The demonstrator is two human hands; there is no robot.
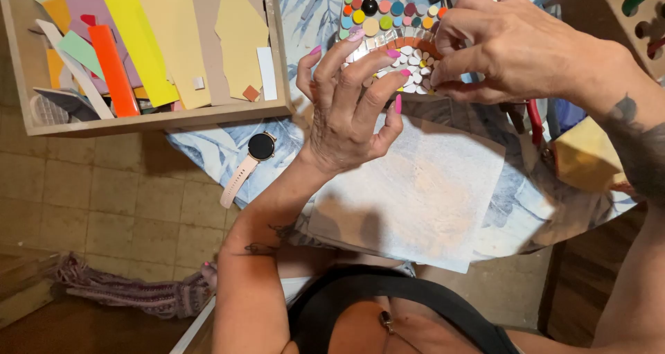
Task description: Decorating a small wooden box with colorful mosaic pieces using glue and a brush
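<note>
A round mosaic (396, 46) is held above the far table edge, past a white sheet (415, 195). It is cupped by the left hand (350, 111), fingers spread and curled on its rim. The right hand (516, 49) grips its right side, fingertips pressed together on the white tiles. Judged risk: loose tiles knocked off by fingertip pressure, or the piece slipped onto the watch (258, 152).

Mosaic piece (405, 56) mostly behind both hands; red-handled tool (535, 120) partly hidden, top items cropped.
</note>
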